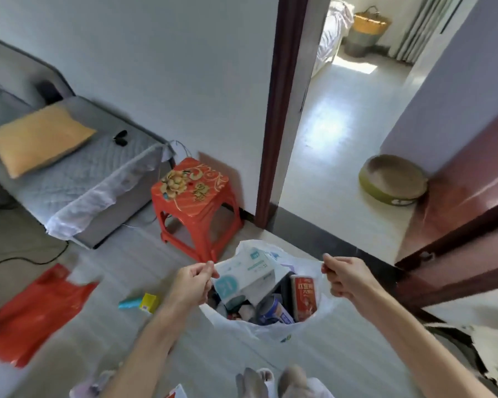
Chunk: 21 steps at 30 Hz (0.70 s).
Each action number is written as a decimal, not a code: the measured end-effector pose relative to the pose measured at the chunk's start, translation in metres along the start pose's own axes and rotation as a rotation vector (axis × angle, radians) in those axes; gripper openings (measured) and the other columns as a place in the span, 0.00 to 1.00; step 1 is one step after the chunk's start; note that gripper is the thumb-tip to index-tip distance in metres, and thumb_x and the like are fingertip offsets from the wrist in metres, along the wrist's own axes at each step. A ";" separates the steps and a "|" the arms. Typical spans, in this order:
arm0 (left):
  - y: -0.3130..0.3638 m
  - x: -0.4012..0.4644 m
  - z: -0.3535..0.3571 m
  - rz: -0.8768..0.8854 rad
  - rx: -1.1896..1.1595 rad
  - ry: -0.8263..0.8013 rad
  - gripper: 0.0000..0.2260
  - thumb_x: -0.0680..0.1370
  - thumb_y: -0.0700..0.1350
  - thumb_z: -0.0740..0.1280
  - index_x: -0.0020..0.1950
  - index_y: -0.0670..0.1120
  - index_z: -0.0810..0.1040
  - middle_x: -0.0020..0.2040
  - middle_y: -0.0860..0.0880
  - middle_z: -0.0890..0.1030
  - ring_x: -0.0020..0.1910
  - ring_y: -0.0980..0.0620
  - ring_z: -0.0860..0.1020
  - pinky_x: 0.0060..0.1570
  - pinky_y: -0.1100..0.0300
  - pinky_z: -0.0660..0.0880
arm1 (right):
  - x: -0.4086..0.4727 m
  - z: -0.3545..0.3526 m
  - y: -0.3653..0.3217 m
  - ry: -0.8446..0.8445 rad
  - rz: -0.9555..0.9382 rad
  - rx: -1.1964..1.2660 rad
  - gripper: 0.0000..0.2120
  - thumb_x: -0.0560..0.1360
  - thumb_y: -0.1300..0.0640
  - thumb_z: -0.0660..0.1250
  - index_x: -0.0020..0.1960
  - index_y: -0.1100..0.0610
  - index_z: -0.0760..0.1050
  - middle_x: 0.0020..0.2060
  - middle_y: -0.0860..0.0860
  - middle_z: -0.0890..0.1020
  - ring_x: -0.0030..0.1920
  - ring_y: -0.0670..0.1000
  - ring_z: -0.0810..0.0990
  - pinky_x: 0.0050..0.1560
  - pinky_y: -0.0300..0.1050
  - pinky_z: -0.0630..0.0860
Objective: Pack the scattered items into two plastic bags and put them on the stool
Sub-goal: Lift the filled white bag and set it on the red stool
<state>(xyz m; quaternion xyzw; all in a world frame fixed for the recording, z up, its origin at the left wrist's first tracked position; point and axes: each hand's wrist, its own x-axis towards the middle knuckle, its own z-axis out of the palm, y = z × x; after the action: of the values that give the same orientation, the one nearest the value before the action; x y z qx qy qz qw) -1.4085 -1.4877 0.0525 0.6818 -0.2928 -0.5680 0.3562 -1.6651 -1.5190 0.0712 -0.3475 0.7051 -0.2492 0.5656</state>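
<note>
I hold a white plastic bag (273,330) open in front of me, above the floor. My left hand (193,285) pinches its left handle and my right hand (347,278) pinches its right handle. Inside lie a white and teal box (243,278), a red can (304,295), a blue and white can (273,310) and other small items. A red stool (196,201) with gold flowers on its seat stands just beyond the bag, by the wall. A flat red plastic bag (32,313) lies on the floor at the left. A teal roll (129,303) and a yellow box (150,302) lie beside it.
A grey sofa (78,179) with an orange cushion (38,139) stands at the left, a black cable on the floor before it. A doorway with a dark frame (279,110) opens to a bright room holding a round green cat bed (393,180). A dark red door (469,225) stands at the right.
</note>
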 end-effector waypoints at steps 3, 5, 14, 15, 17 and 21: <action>0.025 0.033 -0.017 -0.011 -0.053 0.078 0.15 0.81 0.42 0.56 0.36 0.41 0.71 0.17 0.56 0.60 0.16 0.60 0.56 0.16 0.70 0.54 | 0.052 0.024 -0.055 -0.082 -0.024 -0.070 0.17 0.79 0.52 0.60 0.35 0.61 0.71 0.24 0.50 0.63 0.24 0.47 0.59 0.26 0.38 0.57; 0.042 0.053 -0.029 -0.015 -0.091 0.128 0.14 0.81 0.42 0.56 0.37 0.40 0.71 0.19 0.55 0.60 0.17 0.59 0.55 0.17 0.70 0.54 | 0.082 0.041 -0.091 -0.117 -0.023 -0.099 0.17 0.77 0.49 0.62 0.39 0.62 0.74 0.24 0.50 0.63 0.25 0.47 0.59 0.25 0.38 0.58; 0.143 0.196 -0.088 -0.088 -0.191 0.350 0.16 0.81 0.39 0.56 0.34 0.38 0.72 0.17 0.53 0.60 0.15 0.58 0.55 0.17 0.69 0.54 | 0.224 0.134 -0.243 -0.301 0.002 -0.190 0.16 0.77 0.52 0.62 0.36 0.62 0.72 0.19 0.48 0.62 0.21 0.46 0.57 0.22 0.36 0.56; 0.154 0.209 -0.094 -0.081 -0.170 0.370 0.16 0.81 0.39 0.56 0.33 0.38 0.72 0.17 0.53 0.60 0.16 0.58 0.56 0.17 0.69 0.54 | 0.234 0.143 -0.257 -0.325 0.002 -0.191 0.16 0.77 0.53 0.62 0.35 0.61 0.71 0.17 0.47 0.62 0.19 0.45 0.57 0.21 0.36 0.56; 0.173 0.234 -0.106 -0.077 -0.126 0.406 0.16 0.80 0.39 0.57 0.33 0.39 0.72 0.17 0.54 0.61 0.17 0.57 0.56 0.18 0.69 0.55 | 0.253 0.160 -0.284 -0.347 0.018 -0.197 0.15 0.78 0.53 0.62 0.37 0.62 0.71 0.15 0.45 0.63 0.17 0.44 0.57 0.20 0.36 0.56; 0.212 0.279 -0.128 -0.053 -0.124 0.404 0.16 0.80 0.39 0.57 0.33 0.39 0.73 0.17 0.54 0.62 0.16 0.57 0.57 0.19 0.69 0.56 | 0.280 0.190 -0.321 -0.384 0.037 -0.176 0.15 0.77 0.53 0.63 0.35 0.61 0.72 0.16 0.46 0.66 0.15 0.43 0.57 0.18 0.34 0.56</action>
<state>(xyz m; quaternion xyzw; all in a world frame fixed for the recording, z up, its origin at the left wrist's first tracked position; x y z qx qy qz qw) -1.2303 -1.8140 0.0807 0.7662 -0.1616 -0.4458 0.4338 -1.4468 -1.9306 0.0906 -0.4235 0.6097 -0.1053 0.6617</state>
